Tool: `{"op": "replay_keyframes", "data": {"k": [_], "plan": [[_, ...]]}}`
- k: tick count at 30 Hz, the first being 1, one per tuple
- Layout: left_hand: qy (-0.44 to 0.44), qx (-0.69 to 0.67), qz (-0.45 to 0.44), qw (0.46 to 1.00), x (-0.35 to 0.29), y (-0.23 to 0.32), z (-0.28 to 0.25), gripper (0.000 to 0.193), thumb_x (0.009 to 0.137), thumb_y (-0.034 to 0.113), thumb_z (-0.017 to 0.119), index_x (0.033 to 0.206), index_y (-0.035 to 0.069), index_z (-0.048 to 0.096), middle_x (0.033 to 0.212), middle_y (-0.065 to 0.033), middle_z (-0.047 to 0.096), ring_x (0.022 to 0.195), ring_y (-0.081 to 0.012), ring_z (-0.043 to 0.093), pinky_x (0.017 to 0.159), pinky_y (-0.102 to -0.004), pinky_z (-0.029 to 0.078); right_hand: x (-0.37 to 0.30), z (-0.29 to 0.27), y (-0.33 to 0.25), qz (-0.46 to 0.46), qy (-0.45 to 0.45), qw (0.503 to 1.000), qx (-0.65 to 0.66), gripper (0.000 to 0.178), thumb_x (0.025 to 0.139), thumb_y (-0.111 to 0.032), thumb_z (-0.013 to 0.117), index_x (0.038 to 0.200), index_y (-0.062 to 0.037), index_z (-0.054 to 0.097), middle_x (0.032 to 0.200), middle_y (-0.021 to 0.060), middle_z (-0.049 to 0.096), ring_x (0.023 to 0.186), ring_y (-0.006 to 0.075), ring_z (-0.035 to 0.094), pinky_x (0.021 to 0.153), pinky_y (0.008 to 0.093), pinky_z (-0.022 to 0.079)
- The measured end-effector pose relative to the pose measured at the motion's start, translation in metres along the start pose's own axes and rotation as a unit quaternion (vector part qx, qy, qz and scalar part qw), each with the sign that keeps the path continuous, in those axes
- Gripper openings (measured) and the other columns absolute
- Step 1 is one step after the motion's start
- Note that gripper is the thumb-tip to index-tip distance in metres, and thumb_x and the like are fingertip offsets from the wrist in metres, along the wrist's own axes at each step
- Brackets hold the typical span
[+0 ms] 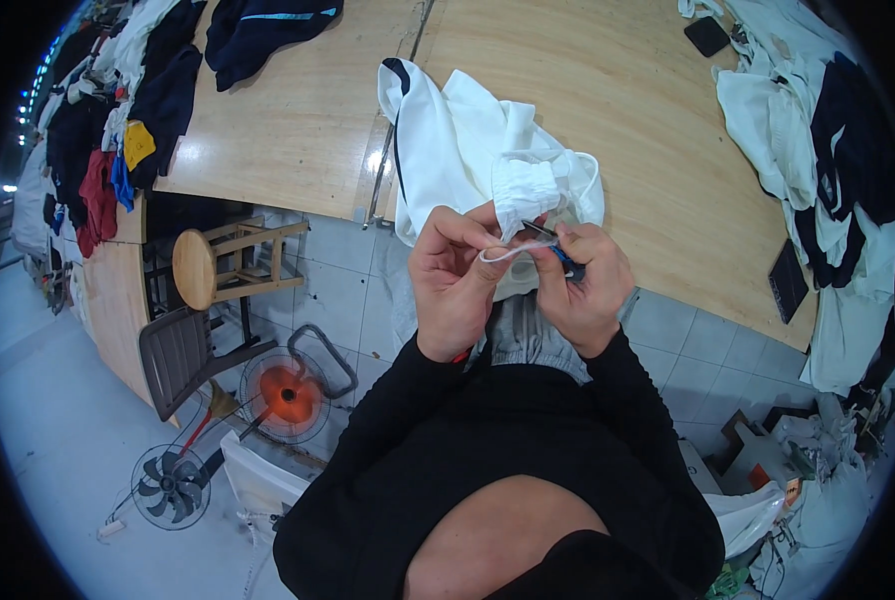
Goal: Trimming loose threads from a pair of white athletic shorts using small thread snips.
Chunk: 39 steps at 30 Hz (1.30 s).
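A white garment (468, 130) with a dark stripe and a gathered elastic edge (528, 190) lies over the table's near edge, in front of my body. My left hand (458, 275) is closed on the garment, pinching a narrow white strip of its edge (508, 250) between thumb and fingers. Close beside it, my right hand (588, 285) is closed round small blue-handled thread snips (566, 262). Their dark metal tips (538, 229) point left, towards the strip. Fingers partly hide both the snips and the cloth.
The wooden table (648, 130) spans the far side. Piled clothes stand left (88, 150) and right (798, 130). A dark flat box (788, 282) sits near the table's right edge. Left of me are a wooden stool (196, 270), a grey chair (176, 355) and fans (286, 393).
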<state>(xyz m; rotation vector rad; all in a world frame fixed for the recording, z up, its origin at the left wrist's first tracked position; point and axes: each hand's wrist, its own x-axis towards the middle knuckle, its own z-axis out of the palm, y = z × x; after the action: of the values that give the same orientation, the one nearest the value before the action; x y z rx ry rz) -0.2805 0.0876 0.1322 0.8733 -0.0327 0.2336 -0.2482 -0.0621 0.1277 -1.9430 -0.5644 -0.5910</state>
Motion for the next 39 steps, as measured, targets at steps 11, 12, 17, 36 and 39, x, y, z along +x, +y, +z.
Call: {"op": "replay_keyframes", "data": {"k": [11,12,17,36,39], "plan": [[-0.025,0.049,0.001,0.999,-0.0033,0.0036,0.0018,0.022,0.099,0.004,0.074,0.105,0.001,0.053,0.13,-0.0297,0.065,0.115,-0.0298,0.071,0.1,-0.0421,0.061,0.0008,-0.0041,0.0045,-0.008,-0.007,1.0,-0.002,0.032,0.087,-0.012,0.089,0.096,0.0004,0.061,0.084,0.0185,0.072,0.069,0.0283,0.072,0.062,0.0327,0.055],[-0.028,0.055,0.006,0.998,-0.0036,0.0033,0.0014,0.021,0.099,0.004,0.074,0.105,0.001,0.053,0.131,-0.03,0.065,0.116,-0.0299,0.071,0.1,-0.0423,0.061,-0.0002,-0.0042,0.0052,0.0,-0.002,1.0,0.001,0.032,0.087,-0.011,0.089,0.096,0.0005,0.061,0.083,0.0183,0.071,0.069,0.0281,0.072,0.062,0.0325,0.055],[-0.028,0.061,0.005,0.998,-0.0044,0.0004,-0.0024,0.021,0.099,0.004,0.074,0.105,0.001,0.053,0.132,-0.0303,0.065,0.118,-0.0305,0.07,0.103,-0.0444,0.06,0.0004,-0.0027,0.0069,-0.013,-0.005,1.0,-0.002,0.03,0.087,-0.007,0.088,0.097,0.0016,0.061,0.083,0.0184,0.071,0.069,0.0271,0.071,0.062,0.0324,0.055],[-0.005,0.022,0.005,1.0,-0.0016,0.0018,0.0006,0.019,0.098,-0.003,0.073,0.105,0.001,0.055,0.134,-0.0262,0.066,0.116,-0.0216,0.069,0.098,-0.0343,0.055,0.0045,-0.0051,0.0019,-0.019,-0.019,1.0,-0.011,0.033,0.084,-0.01,0.091,0.099,0.0012,0.064,0.083,0.0157,0.071,0.066,0.0272,0.069,0.06,0.0327,0.053],[-0.003,0.038,0.003,0.999,-0.0028,0.0039,0.0031,0.02,0.097,-0.004,0.074,0.105,0.001,0.056,0.134,-0.0258,0.066,0.115,-0.0217,0.069,0.099,-0.0349,0.054,0.0043,-0.0044,0.0027,-0.019,-0.015,1.0,-0.006,0.033,0.084,-0.01,0.091,0.099,0.0015,0.064,0.082,0.0164,0.071,0.067,0.0268,0.07,0.06,0.0322,0.053]]}}
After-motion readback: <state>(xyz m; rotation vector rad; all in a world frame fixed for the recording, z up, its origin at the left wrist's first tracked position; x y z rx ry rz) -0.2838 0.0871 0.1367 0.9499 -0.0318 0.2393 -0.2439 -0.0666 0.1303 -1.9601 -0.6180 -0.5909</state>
